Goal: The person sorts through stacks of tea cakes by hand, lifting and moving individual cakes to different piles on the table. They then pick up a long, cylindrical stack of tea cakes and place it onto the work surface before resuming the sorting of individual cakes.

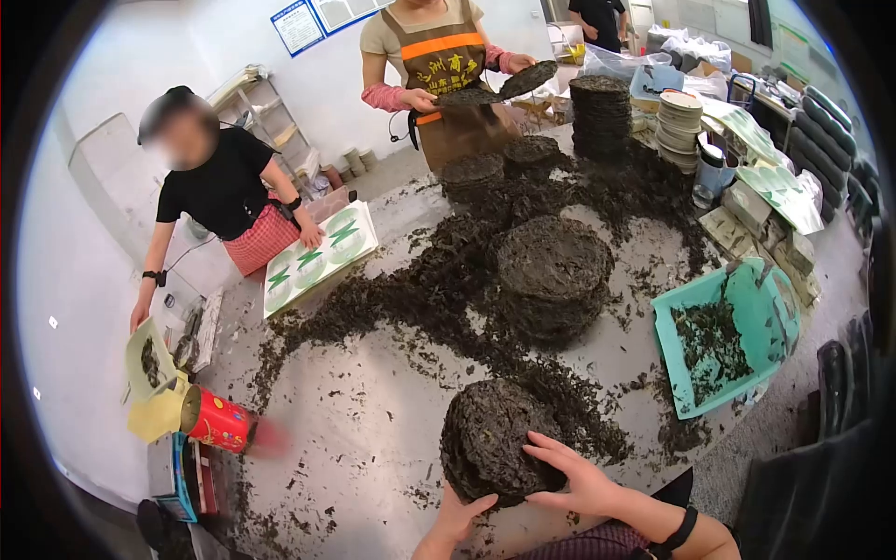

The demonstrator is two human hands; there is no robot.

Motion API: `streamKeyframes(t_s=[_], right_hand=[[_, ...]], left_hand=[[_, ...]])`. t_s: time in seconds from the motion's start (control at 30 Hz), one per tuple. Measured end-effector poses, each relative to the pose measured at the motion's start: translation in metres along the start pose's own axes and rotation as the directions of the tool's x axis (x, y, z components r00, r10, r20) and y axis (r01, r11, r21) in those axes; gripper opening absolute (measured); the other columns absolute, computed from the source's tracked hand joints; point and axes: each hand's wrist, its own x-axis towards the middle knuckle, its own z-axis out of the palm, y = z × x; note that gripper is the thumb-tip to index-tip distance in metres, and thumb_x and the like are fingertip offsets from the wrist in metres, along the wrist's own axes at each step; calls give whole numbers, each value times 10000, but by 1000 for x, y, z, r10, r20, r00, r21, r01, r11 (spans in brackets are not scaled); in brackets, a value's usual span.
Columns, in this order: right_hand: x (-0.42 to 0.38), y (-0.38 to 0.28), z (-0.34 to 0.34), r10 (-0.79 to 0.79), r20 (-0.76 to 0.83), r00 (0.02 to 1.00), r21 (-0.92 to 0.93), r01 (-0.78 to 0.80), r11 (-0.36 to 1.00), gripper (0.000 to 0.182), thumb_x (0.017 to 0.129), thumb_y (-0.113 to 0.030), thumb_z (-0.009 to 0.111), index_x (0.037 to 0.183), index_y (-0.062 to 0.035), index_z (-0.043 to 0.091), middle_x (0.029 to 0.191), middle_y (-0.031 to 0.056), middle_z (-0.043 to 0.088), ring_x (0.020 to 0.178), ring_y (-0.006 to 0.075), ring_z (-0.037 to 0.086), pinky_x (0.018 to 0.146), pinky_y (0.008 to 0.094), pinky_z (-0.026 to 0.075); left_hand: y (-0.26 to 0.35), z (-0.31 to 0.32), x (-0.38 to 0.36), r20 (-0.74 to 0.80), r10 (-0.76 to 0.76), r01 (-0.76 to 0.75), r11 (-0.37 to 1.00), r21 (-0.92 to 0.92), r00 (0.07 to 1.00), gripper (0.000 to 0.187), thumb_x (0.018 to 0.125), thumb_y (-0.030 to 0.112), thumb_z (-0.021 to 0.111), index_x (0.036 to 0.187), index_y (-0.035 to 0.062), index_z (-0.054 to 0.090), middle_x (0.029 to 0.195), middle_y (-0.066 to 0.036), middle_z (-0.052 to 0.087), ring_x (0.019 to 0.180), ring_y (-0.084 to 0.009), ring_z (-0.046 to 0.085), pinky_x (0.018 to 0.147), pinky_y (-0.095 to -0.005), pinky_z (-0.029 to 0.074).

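Note:
A thick, round stack of dark, rough material stands at the near edge of the table, between my two hands. My left hand is against its lower left side, with the thumb at the bottom edge. Against its right side rests my right hand, fingers spread over the top rim and thumb low at the front. The underside of the stack and some fingertips of my left hand are hidden. Beyond it, a larger round stack stands amid loose dark flakes.
A turquoise bin with flakes is on the right. Taller dark stacks stand at the back. One person holds two dark discs; another touches printed sheets. A red canister is at left.

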Motion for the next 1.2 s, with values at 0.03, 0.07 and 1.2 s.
streamKeyframes(t_s=[0.03,0.07,1.2], right_hand=[[-3,-4,-5,40,15,999,51,-41,998,782,811,-377,745,1444,-105,376,1536,149,266,1413,327,273,1110,427,321],[-5,-9,-9,78,32,996,101,-81,992,760,827,-364,732,1445,-106,375,1536,150,266,1412,331,274,1112,425,316],[-28,-12,8,-216,64,974,-344,225,912,632,900,-306,629,1439,-96,376,1524,146,298,1396,304,320,1080,412,373]], left_hand=[[-3,-6,1,0,-4,4,1000,1,1000,870,706,-119,729,1416,43,252,1355,-155,446,1226,-266,486,1024,-404,441],[-5,-11,2,55,21,-21,1000,0,998,884,722,-98,725,1434,79,232,1390,-150,401,1255,-281,459,1037,-438,443],[-23,-17,-31,5,35,-35,995,93,999,860,751,62,701,1469,91,229,1404,-105,389,1278,-283,425,1088,-436,363]])
